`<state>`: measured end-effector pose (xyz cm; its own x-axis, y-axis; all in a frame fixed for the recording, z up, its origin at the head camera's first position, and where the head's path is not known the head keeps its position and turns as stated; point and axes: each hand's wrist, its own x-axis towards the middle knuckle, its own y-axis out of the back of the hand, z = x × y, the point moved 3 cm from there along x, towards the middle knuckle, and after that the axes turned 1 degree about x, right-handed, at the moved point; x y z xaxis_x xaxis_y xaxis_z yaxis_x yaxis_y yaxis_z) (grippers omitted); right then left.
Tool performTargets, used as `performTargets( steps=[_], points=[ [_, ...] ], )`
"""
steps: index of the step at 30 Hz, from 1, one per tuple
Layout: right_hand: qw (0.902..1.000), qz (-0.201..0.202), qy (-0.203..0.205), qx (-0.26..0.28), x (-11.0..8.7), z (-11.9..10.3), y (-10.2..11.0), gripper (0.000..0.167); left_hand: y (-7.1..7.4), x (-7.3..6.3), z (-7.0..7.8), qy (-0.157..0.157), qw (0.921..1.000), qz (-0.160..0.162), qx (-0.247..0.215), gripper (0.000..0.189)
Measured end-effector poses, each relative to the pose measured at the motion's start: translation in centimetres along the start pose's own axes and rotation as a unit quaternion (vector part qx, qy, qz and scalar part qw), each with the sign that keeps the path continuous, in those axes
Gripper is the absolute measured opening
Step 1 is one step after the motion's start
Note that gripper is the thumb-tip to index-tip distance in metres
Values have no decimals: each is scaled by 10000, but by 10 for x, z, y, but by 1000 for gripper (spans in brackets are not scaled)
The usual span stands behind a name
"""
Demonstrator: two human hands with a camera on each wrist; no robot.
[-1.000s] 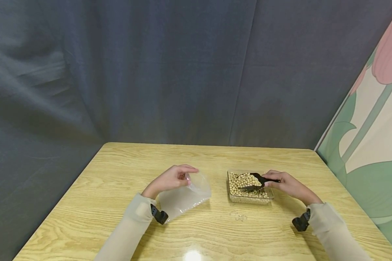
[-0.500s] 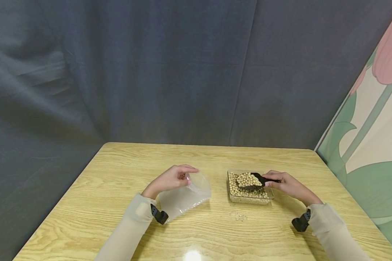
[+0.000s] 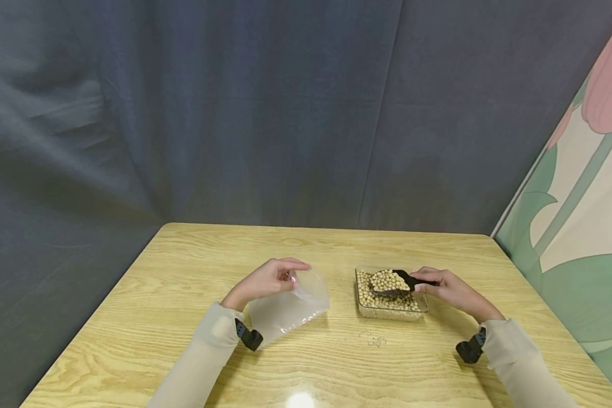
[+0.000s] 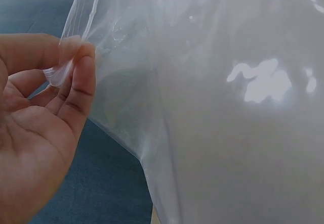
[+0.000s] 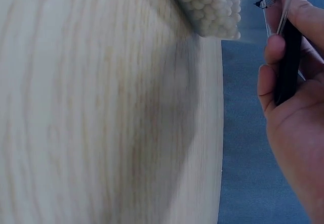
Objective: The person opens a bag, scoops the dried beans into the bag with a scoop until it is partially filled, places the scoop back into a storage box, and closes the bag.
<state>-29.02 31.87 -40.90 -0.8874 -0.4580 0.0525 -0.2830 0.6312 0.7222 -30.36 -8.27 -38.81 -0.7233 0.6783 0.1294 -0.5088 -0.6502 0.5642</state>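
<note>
My left hand pinches the upper edge of a clear plastic bag between thumb and fingers. The bag hangs down to the right of the wrist, with its lower part by the table. In the left wrist view, thin ridged strips run along the pinched edge of the bag. My right hand grips the handle of a black scoop. Round pale-yellow beans fill the scoop, which is over a clear rectangular container of the same beans. The right wrist view shows fingers curled round the black handle.
Both things are on a light wood-grain table. A small patch of pale marks shows on the tabletop in front of the container. Behind stands a dark blue curtain, and a flower-patterned panel borders the right side.
The scoop has shifted slightly in the right hand's grip area, and its heap of beans looks smaller and more level. The left hand and the bag have stayed in place.
</note>
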Motion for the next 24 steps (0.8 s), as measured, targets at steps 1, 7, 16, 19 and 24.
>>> performTargets(
  steps=[1,7,16,19,24],
  points=[
    [10000,18,-36,9,0,1,0,49,0,0,0,-23,10000,-15,5,44],
    [9997,187,-21,-170,1,0,4,46,-1,1,0,-30,10000,-49,9,44],
    [9996,191,33,-216,5,-11,10,50,-3,2,-1,-51,9999,-67,-77,46],
    [9997,165,-20,-180,7,-14,10,51,-3,2,-2,-16,9999,-62,-90,47],
    [9999,111,-94,-89,14,-23,9,53,-4,3,-2,32,9999,-39,-132,46]
  ],
)
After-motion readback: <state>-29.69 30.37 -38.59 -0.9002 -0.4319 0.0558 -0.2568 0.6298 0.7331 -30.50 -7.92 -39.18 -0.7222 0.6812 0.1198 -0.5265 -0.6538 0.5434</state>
